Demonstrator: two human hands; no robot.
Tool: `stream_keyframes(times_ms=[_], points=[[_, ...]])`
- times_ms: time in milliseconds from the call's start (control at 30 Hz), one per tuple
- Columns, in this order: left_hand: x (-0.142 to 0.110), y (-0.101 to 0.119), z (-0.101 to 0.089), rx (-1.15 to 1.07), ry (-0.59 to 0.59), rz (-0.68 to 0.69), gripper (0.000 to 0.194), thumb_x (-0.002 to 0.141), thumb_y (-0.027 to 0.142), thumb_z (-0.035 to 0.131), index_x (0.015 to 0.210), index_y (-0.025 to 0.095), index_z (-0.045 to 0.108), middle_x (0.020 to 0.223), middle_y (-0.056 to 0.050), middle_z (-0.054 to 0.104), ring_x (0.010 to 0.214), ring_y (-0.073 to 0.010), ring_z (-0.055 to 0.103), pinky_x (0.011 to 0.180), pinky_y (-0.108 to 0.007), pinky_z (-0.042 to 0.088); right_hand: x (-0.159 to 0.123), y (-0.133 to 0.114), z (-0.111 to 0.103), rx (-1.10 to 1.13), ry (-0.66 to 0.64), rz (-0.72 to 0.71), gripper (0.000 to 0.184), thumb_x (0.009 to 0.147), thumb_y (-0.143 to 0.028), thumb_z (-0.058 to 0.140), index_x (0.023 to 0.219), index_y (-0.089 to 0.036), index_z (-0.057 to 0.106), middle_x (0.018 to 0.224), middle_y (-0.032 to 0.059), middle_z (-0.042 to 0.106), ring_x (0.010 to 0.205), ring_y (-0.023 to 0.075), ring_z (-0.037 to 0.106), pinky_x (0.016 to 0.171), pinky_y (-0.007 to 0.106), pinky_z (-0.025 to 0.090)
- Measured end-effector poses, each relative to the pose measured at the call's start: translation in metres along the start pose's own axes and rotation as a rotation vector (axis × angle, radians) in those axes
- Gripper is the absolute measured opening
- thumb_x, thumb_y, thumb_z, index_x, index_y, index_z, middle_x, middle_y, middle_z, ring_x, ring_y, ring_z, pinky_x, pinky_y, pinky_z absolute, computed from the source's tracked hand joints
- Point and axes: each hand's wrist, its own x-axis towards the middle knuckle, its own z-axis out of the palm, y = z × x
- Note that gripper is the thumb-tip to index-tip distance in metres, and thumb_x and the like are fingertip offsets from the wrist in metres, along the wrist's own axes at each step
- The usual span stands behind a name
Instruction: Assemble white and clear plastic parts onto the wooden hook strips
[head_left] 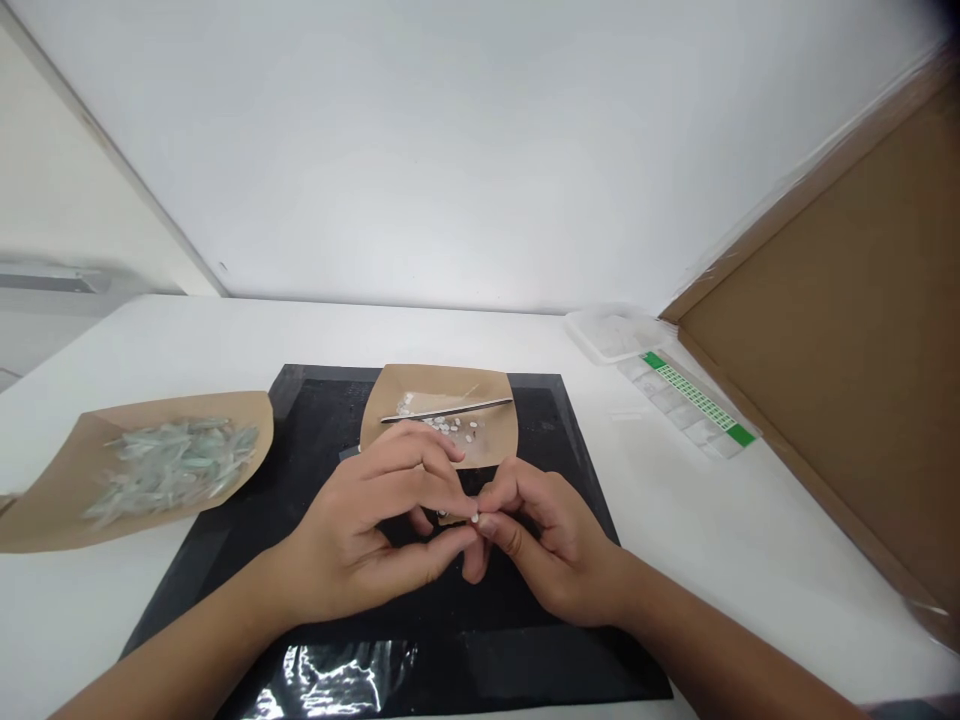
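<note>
My left hand and my right hand meet over a black mat, fingertips touching. Between their thumbs and forefingers is a tiny white piece, too small to name; both hands pinch at it. Just beyond them is a brown paper tray holding several small white round pieces. Across that tray rests a thin dark pointed tool, perhaps tweezers. Partly hidden under my left fingers, a small tan bit shows on the mat.
At left, a larger brown paper tray holds a heap of clear greenish slivers. To the right lie a translucent plastic lid or tray and a clear compartment box with a green label. A cardboard panel stands along the right edge.
</note>
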Motion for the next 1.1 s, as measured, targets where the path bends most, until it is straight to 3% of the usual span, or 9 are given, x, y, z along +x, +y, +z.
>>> stream_keyframes(times_ms=[200, 433, 633, 833, 1100], points=[[0.001, -0.003, 0.0, 0.098, -0.001, 0.108, 0.012, 0.089, 0.007, 0.078, 0.098, 0.013, 0.075, 0.089, -0.008, 0.072, 0.094, -0.0213, 0.07, 0.092, -0.041, 0.059, 0.0, 0.0, -0.001, 0.027, -0.016, -0.001, 0.01, 0.107, -0.018, 0.051, 0.1, -0.019, 0.057, 0.076, 0.0029, 0.077, 0.07, 0.0122, 0.074, 0.072, 0.025, 0.057], [-0.006, -0.004, -0.001, 0.103, -0.031, 0.069, 0.017, 0.09, 0.005, 0.076, 0.105, 0.014, 0.076, 0.098, -0.01, 0.071, 0.098, -0.0214, 0.069, 0.087, -0.037, 0.058, -0.001, 0.004, -0.003, 0.11, -0.06, 0.06, 0.011, 0.109, -0.024, 0.048, 0.102, -0.019, 0.054, 0.078, 0.0046, 0.076, 0.065, 0.0138, 0.072, 0.065, 0.026, 0.058], [-0.005, -0.006, 0.0, 0.067, -0.051, 0.04, 0.021, 0.092, 0.002, 0.073, 0.109, 0.014, 0.074, 0.102, -0.01, 0.072, 0.097, -0.0198, 0.068, 0.088, -0.037, 0.057, 0.0, 0.005, -0.007, 0.015, -0.101, 0.118, 0.016, 0.112, -0.028, 0.045, 0.1, -0.021, 0.053, 0.08, 0.002, 0.076, 0.066, 0.0121, 0.071, 0.072, 0.028, 0.055], [-0.008, -0.006, 0.001, 0.025, -0.078, -0.062, 0.02, 0.093, 0.005, 0.071, 0.109, 0.015, 0.071, 0.105, -0.01, 0.07, 0.1, -0.0196, 0.066, 0.087, -0.034, 0.06, 0.002, 0.002, -0.009, -0.143, -0.115, 0.065, 0.018, 0.111, -0.023, 0.043, 0.1, -0.022, 0.056, 0.081, -0.0008, 0.075, 0.069, 0.0114, 0.07, 0.08, 0.03, 0.051], [-0.01, -0.004, 0.002, -0.007, -0.107, -0.124, 0.02, 0.094, 0.006, 0.068, 0.111, 0.016, 0.069, 0.107, -0.011, 0.068, 0.098, -0.0183, 0.063, 0.064, -0.021, 0.056, 0.004, 0.0, -0.008, -0.233, -0.094, 0.021, 0.019, 0.111, -0.02, 0.042, 0.098, -0.024, 0.056, 0.079, -0.0044, 0.076, 0.072, 0.0124, 0.069, 0.096, 0.035, 0.042]])
